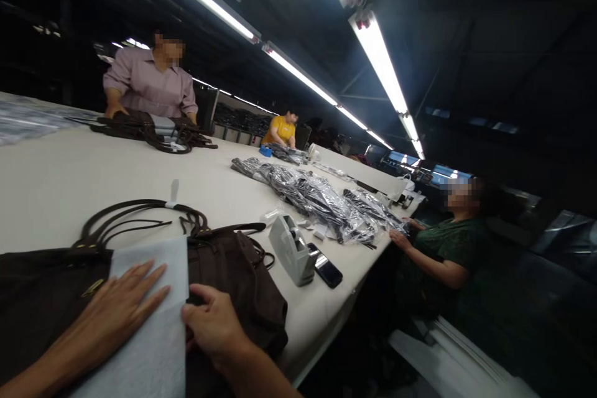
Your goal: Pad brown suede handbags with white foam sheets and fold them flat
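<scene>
A dark brown handbag (233, 273) lies on the table in front of me, its looped handles (135, 206) pointing away and bound with a small white wrap (173, 205). Across its middle runs a pale white sheet (153, 348), thin like tissue or nonwoven wrap. My left hand (124, 298) rests flat on this sheet with fingers stretched out. At the sheet's right edge, my right hand (212, 320) has its thumb on the edge and its other fingers curled, partly hidden, against the bag.
A grey tape dispenser (291, 252) and a phone (327, 266) stand right of the bag. Beyond lie plastic-wrapped dark items (317, 196). Co-workers stand around the long white table (93, 174): one at left with brown bags (158, 130), one far back, one at right.
</scene>
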`<state>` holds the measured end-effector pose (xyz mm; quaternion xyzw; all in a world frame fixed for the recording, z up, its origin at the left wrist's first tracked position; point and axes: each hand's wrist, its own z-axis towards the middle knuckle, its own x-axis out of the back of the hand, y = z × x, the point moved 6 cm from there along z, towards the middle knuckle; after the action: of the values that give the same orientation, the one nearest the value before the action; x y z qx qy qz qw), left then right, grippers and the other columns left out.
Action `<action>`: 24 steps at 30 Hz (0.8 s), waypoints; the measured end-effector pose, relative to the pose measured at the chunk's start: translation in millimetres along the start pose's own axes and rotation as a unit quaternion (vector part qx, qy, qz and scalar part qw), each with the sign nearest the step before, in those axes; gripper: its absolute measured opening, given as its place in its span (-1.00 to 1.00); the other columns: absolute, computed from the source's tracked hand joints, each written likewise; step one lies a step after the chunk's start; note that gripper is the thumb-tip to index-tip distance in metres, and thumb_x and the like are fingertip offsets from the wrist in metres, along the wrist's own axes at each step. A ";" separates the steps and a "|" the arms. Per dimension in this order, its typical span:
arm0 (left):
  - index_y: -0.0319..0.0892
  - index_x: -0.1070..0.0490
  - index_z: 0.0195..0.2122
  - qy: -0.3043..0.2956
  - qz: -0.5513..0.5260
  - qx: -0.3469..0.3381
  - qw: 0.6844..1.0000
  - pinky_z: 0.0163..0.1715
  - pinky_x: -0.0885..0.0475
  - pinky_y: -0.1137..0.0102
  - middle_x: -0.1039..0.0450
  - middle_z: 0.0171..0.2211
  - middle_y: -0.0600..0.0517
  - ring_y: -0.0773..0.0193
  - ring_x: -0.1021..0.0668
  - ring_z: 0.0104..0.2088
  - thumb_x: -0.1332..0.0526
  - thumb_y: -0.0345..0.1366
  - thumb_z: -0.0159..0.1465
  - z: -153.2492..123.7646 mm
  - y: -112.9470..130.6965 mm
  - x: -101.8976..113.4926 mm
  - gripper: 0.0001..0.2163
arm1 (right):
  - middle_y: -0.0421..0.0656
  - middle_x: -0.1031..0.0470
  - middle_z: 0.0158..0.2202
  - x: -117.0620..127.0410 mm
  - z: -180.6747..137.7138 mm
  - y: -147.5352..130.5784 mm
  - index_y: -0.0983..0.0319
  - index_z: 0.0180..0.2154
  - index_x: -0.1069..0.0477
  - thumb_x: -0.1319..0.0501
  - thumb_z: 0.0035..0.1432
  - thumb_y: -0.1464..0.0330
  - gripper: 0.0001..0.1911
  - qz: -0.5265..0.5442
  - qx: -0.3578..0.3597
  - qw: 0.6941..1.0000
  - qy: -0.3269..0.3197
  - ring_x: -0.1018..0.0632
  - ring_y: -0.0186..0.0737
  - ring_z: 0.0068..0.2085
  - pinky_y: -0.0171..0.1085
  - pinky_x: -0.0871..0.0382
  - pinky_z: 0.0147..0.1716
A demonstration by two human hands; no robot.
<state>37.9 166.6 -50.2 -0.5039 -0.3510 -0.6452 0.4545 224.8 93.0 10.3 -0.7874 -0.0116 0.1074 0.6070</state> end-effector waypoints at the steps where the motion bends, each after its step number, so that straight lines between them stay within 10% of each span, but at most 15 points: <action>1: 0.07 -0.46 0.13 -0.014 0.012 0.010 1.000 0.33 -0.03 -0.11 -0.09 0.37 0.01 -0.08 -0.09 0.40 0.04 -0.25 0.28 1.7 -1.4 -1.6 -0.54 | -0.26 -0.42 -0.59 -1.0 1.7 -1.3 0.35 0.16 -0.40 -0.33 0.07 0.32 -0.40 -0.018 0.001 1.000 -0.006 -0.33 -0.41 -0.69 -0.44 -0.21 -0.72; 5: 0.14 -0.31 0.24 -0.037 -0.001 0.047 0.998 0.32 -0.02 -0.14 -0.04 0.39 0.02 -0.03 -0.09 0.40 0.04 -0.28 0.31 4.0 -1.9 2.7 -0.52 | -0.17 -0.54 -0.48 -3.2 3.2 -19.8 0.21 0.00 -0.55 -0.16 0.21 0.33 -0.65 -0.193 0.056 0.979 -0.032 -0.51 -0.28 -0.57 -0.37 -0.36 -0.58; 11: 0.15 -0.30 0.24 -0.059 -0.001 0.039 0.997 0.32 0.01 -0.11 -0.02 0.40 0.02 0.02 -0.07 0.42 0.13 -0.25 0.33 4.9 3.2 9.9 -0.50 | -0.14 -0.63 -0.33 -13.3 29.9 -59.0 0.17 -0.36 -0.61 -0.16 0.10 0.46 -0.77 -0.498 0.137 0.856 -0.023 -0.63 -0.03 -0.11 -0.22 -0.47 -0.09; 17: -0.22 -0.28 0.28 -0.009 -0.155 0.140 0.978 0.35 -0.02 0.02 -0.11 0.37 -0.12 0.04 -0.19 0.37 0.25 0.08 0.18 8.2 6.9 38.7 -0.23 | -0.20 -0.35 -0.70 -20.6 91.9 -55.1 0.28 -0.64 -0.36 -0.26 0.12 0.45 -0.70 -0.245 -0.038 0.969 0.018 -0.46 -0.28 -0.64 -0.36 -0.41 -0.63; 24: -0.46 -0.40 0.11 0.129 -0.252 0.271 0.920 0.33 -0.11 0.08 -0.12 0.29 -0.42 -0.22 -0.23 0.31 0.07 0.25 -0.11 -3.0 -6.3 72.7 -0.04 | -0.27 -0.25 -0.75 -35.9 110.4 -55.9 0.28 -0.68 -0.31 -0.23 0.14 0.60 -0.63 -0.166 -0.054 0.984 0.031 -0.28 -0.40 -0.73 -0.45 -0.18 -0.78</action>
<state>25.3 149.1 19.5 -0.1687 -0.5665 -0.6778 0.4373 175.8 207.6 42.9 -0.8091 -0.1295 -0.0200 0.5728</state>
